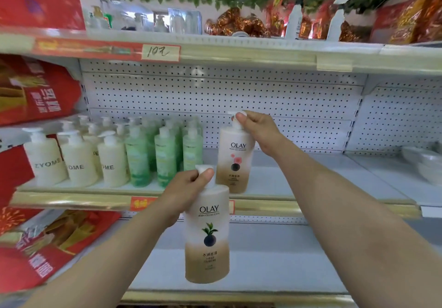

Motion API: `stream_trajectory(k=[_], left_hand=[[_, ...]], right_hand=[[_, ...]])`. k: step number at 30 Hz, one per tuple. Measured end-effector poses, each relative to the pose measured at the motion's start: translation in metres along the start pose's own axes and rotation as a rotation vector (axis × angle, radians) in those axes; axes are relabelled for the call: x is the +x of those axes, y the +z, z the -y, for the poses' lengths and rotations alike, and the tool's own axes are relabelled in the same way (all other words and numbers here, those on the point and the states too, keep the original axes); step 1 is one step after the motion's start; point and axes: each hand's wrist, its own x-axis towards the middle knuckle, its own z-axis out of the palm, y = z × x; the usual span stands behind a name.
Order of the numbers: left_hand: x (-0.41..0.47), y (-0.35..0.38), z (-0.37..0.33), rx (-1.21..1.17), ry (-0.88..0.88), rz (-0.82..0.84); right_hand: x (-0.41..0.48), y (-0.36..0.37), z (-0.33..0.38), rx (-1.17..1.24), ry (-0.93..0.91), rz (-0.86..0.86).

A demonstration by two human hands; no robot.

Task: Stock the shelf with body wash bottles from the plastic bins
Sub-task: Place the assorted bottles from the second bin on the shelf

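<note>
Right hand pinches upright flower bottle's pump at shelf's front edge; left hand grips leaf bottle's pump, lower, off-shelf.

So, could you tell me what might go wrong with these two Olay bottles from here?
1. The left hand holds the front bottle by its pump alone, in mid-air; it could slip and drop.
2. The rear bottle, in the right hand, is beside the green bottles and near the shelf edge; a nudge might topple either.
</note>
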Motion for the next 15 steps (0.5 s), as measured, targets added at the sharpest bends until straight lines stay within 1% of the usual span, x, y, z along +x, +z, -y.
stream_trajectory(k=[3, 6, 11, 13, 15], left_hand=[[0.004, -0.01, 0.004, -0.008, 0.006, 0.019], [0.006, -0.019, 0.004, -0.02, 0.009, 0.053], [0.012, -0.027, 0.007, -0.027, 0.02, 0.045], [0.016, -0.028, 0.011, -0.034, 0.024, 0.051], [0.018, -0.027, 0.013, -0.04, 0.027, 0.046]], right_hand=[[0.005, 0.015, -0.01, -0.021, -0.005, 0.012], [0.005, 0.022, -0.004, -0.094, 0.001, 0.031], [0.002, 0.014, -0.004, -0.384, 0.097, 0.159], [0.001, 0.013, -0.004, -0.509, 0.094, 0.165], [0.001, 0.014, -0.002, -0.576, 0.086, 0.136]])
